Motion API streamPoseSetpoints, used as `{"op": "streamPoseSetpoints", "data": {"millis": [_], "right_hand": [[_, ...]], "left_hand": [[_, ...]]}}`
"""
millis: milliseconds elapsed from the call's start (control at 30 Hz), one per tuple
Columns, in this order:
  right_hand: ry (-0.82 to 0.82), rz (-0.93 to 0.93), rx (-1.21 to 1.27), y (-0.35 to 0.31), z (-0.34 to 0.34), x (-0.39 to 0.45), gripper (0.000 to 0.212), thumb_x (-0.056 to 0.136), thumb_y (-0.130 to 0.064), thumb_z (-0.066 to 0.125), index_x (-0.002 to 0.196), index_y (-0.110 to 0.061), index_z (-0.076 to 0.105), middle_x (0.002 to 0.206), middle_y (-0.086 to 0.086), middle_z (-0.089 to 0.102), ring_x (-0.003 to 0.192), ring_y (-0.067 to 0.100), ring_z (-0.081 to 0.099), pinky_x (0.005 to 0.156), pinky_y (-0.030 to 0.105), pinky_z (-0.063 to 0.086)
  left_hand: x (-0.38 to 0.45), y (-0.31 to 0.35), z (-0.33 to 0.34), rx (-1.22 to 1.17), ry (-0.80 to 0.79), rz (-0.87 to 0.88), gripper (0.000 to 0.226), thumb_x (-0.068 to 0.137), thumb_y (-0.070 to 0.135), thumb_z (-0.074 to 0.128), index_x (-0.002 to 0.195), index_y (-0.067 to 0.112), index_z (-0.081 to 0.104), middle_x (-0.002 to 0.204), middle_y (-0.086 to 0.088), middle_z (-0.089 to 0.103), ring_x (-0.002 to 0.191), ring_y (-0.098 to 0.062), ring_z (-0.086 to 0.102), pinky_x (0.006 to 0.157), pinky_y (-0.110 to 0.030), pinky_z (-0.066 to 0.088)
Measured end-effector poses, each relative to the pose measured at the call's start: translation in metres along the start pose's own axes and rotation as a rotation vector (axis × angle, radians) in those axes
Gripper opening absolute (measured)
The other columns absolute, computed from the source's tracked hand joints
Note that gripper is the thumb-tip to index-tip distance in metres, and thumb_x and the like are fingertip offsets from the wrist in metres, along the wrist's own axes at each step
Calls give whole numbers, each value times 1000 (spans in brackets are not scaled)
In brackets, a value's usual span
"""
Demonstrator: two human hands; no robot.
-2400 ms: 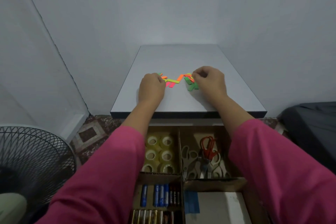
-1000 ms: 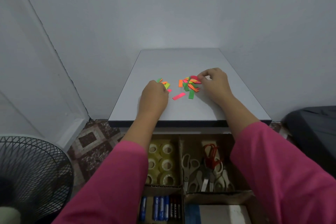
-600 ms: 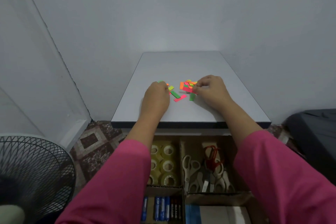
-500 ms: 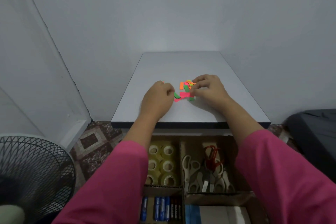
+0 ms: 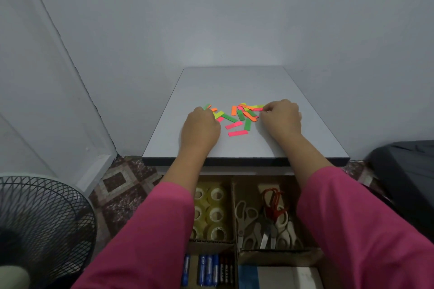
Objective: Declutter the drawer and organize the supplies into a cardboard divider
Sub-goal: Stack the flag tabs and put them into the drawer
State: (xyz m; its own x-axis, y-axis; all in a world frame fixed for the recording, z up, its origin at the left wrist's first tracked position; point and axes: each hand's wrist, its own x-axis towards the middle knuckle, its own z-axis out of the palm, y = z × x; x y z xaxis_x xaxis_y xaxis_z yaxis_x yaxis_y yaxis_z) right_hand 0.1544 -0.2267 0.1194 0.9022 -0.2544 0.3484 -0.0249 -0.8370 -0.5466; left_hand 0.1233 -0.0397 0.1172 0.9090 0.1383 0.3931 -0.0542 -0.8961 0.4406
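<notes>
While the coloured paper strips (image 5: 237,118) lie scattered mid-tabletop (image 5: 234,84), the left hand (image 5: 200,128) rests curled on the leftmost ones; the right hand (image 5: 281,116) pinches a strip at the pile's right. Best sweep both inward, gathering one stack for the cardboard divider (image 5: 233,199) below.

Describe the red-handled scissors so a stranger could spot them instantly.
Look below the grey tabletop into the open drawer's cardboard divider. In the compartment right of the tape rolls lies a pile of scissors. The red-handled scissors lie on top; the others have white handles.
</notes>
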Motion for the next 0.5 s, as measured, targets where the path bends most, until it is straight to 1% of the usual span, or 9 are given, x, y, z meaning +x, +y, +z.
{"op": "streamPoseSetpoints", "data": {"millis": [33,100,200,300,400,500], "right_hand": [[-3,-20,-60,-1,1,0,28,91,-20,49,104,-17,73,105,10,62,104,31,50,87,39,42],[0,-42,-104,-2,1,0,28,94,-23,48,108,-18,72,108,10,61,106,31,48,86,39,39],[-9,-50,-118,1,1,0,29,95,-27,48,113,-21,70,111,10,59,109,31,47,88,39,38],[-1,-69,-146,-1,1,0,29,97,-27,46,112,-22,70,110,10,58,108,30,47,87,38,38],[-1,-68,-136,-2,2,0,27,96,-29,48,114,-24,67,115,9,56,112,29,45,89,37,36],[-18,-77,-153,-2,2,0,28,97,-30,48,116,-23,67,119,10,54,114,29,43,91,38,35]], "left_hand": [[1,0,0,10,1,4,23,97,20,48,97,6,66,86,-3,47,72,-14,49,56,-21,32],[2,0,-1,27,7,5,24,98,20,47,96,5,66,85,-4,47,72,-15,49,60,-24,34],[1,2,1,28,6,-2,25,99,21,47,96,4,65,85,-4,47,73,-15,49,61,-24,35],[-1,3,-3,2,21,16,25,99,23,47,93,6,65,85,-3,48,73,-15,50,61,-24,34],[-6,5,-10,-74,22,141,19,96,23,50,84,12,59,84,2,47,74,-11,47,58,-19,32],[-10,6,-12,-104,-27,253,18,93,23,52,84,13,63,84,4,50,77,-11,48,55,-15,29]]}}
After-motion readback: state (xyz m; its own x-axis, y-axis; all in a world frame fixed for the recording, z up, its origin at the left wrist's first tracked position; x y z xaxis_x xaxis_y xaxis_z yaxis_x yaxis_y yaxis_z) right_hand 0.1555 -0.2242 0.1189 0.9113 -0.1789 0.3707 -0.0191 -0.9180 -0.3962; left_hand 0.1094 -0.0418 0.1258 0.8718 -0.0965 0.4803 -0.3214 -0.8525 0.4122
